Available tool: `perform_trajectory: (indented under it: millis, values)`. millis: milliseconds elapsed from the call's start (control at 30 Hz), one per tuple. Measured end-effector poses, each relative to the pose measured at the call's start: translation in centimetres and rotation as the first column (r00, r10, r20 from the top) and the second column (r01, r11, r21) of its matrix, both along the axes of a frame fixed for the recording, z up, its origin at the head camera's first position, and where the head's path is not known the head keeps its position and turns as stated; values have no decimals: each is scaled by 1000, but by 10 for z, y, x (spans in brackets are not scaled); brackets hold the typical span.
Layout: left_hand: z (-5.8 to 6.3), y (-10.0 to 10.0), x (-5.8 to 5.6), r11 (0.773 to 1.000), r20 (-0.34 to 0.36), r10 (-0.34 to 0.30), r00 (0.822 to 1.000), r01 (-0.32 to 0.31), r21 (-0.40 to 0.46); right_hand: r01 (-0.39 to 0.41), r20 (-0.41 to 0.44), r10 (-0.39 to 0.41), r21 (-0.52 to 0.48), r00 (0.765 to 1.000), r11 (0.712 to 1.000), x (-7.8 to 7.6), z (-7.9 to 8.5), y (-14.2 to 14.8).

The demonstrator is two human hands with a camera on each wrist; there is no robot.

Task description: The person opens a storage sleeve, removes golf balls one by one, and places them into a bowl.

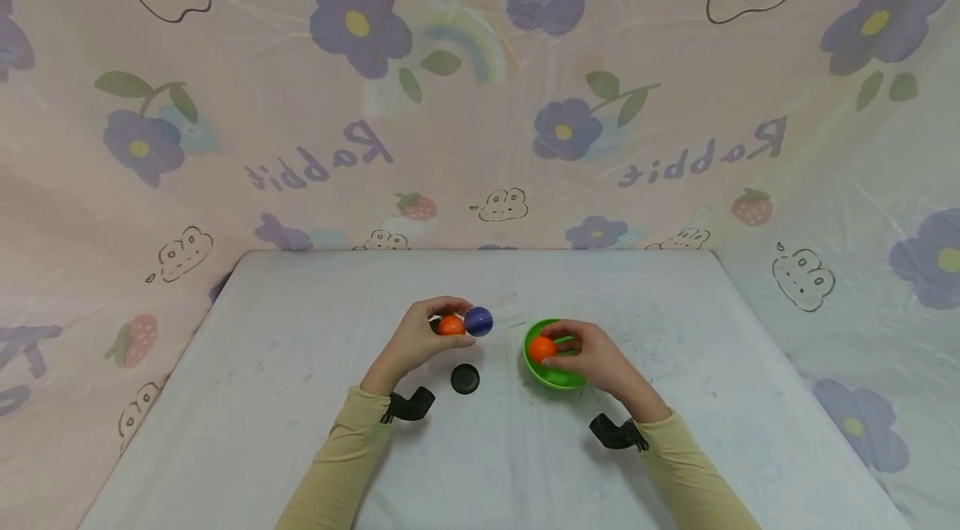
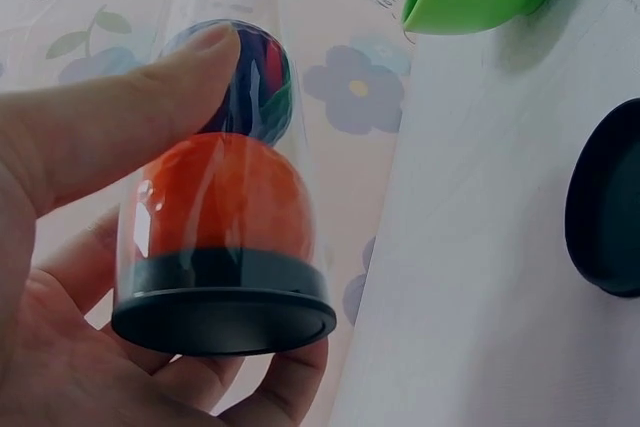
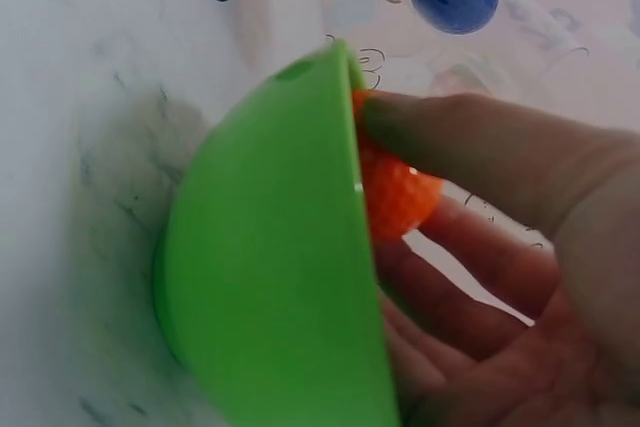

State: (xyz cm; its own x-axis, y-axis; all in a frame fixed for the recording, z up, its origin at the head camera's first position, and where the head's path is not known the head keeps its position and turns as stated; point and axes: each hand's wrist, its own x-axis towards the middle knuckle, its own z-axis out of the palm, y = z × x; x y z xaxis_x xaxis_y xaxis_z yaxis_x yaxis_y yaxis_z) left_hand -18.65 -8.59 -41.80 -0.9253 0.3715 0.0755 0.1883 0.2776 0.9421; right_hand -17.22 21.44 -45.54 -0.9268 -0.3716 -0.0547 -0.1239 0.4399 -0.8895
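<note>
My left hand (image 1: 427,334) grips a clear plastic tube (image 2: 305,187) around its side, thumb on top. Inside the tube an orange ball (image 2: 225,197) sits against the black end cap (image 2: 225,322), and a dark blue ball (image 1: 478,321) lies beyond it. The tube's far end points toward the right in the head view. My right hand (image 1: 592,353) reaches into a green bowl (image 1: 531,367) and pinches an orange dimpled ball (image 3: 402,192) between thumb and fingers at the rim. Part of that ball is hidden by the bowl wall in the right wrist view.
A loose black round cap (image 1: 465,379) lies on the white table (image 1: 300,447) between the forearms, left of the bowl. Behind the table hangs a patterned cloth (image 1: 480,122), which also runs along both sides. A black camera mount (image 1: 411,405) sticks out at the left wrist.
</note>
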Motion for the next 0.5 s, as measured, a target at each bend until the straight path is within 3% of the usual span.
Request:
perform_trajectory:
  millis: [200, 500]
  values:
    - [-1, 0, -1, 1000, -9, -24, 1000, 24, 12, -30, -36, 34, 103, 999, 994, -1, -1, -2]
    - [-1, 2, -1, 1000, 1, -24, 1000, 24, -5, -39, -55, 48, 158, 997, 987, -3, -3, -4]
